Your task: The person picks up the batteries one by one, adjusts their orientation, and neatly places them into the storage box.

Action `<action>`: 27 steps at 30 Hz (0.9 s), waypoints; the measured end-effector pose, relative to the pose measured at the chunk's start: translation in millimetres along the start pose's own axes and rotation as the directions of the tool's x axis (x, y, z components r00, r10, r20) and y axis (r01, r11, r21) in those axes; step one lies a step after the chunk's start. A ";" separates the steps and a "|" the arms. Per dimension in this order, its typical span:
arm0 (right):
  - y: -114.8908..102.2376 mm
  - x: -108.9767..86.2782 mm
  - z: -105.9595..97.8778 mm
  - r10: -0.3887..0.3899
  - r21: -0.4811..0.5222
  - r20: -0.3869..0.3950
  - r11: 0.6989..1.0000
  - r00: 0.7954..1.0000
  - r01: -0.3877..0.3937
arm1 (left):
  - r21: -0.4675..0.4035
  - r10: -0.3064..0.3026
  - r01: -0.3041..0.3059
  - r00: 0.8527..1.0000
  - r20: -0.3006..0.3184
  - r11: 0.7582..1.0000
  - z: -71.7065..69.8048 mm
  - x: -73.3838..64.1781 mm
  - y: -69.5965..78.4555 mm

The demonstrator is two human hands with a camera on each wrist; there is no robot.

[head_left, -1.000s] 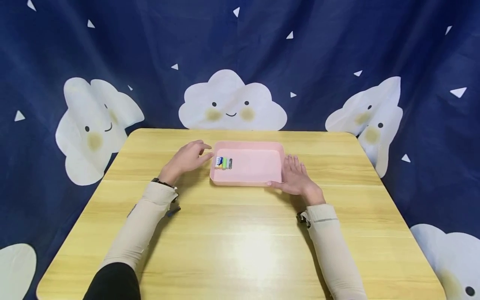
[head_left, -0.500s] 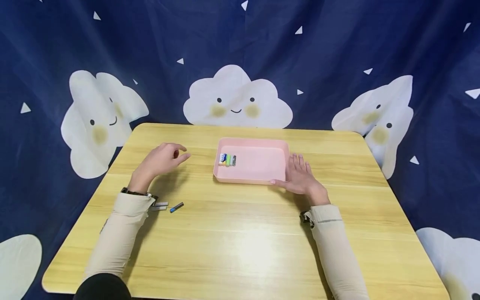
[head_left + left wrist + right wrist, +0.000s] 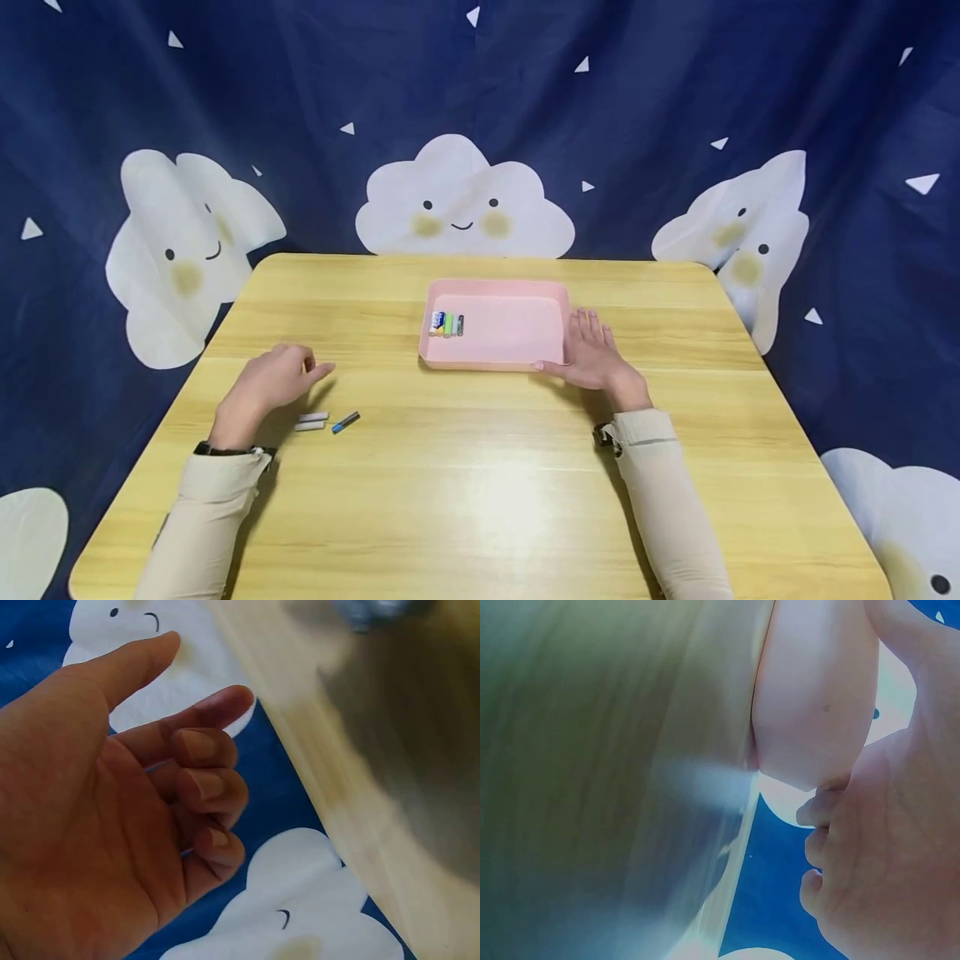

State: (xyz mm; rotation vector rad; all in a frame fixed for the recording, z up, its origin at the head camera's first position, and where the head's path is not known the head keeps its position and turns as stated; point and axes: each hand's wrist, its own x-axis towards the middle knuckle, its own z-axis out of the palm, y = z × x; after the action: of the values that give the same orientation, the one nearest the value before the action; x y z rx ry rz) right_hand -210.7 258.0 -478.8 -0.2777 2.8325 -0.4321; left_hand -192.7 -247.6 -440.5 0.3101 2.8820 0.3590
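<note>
The pink tray (image 3: 495,362) lies on the table with a row of several small batteries (image 3: 447,323) at its left end. My right hand (image 3: 596,358) rests against the tray's right end, fingers extended and thumb along the front rim; the right wrist view shows the palm beside the pink wall (image 3: 814,697). My left hand (image 3: 273,383) is over the table at left, loosely curled and holding nothing, as the left wrist view shows its bare palm (image 3: 97,817). Just in front of it lie two pale batteries (image 3: 311,422) side by side and a dark battery (image 3: 346,422) with a blue end.
The wooden table (image 3: 465,467) has rounded corners and a bright glare spot. A dark blue curtain (image 3: 300,75) with white smiling clouds hangs behind and on both sides. Blurred grey shapes (image 3: 371,611) show at the top of the left wrist view.
My left hand has drawn back from the tray's left end toward the loose batteries, uncovering them. My right hand has stayed at the tray's right end.
</note>
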 end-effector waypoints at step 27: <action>-2.5 -1.6 0.1 -0.005 0.017 -0.002 1.000 1.000 0.005 | 0.033 -0.141 0.138 0.984 0.112 0.990 22.3 -45.3 9.1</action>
State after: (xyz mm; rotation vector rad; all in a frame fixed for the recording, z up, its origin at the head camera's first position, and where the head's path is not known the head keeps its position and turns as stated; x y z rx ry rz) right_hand -208.8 255.9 -477.7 -0.2817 2.8288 -0.4573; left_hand -142.5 -244.7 -450.6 0.1272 2.7773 0.2714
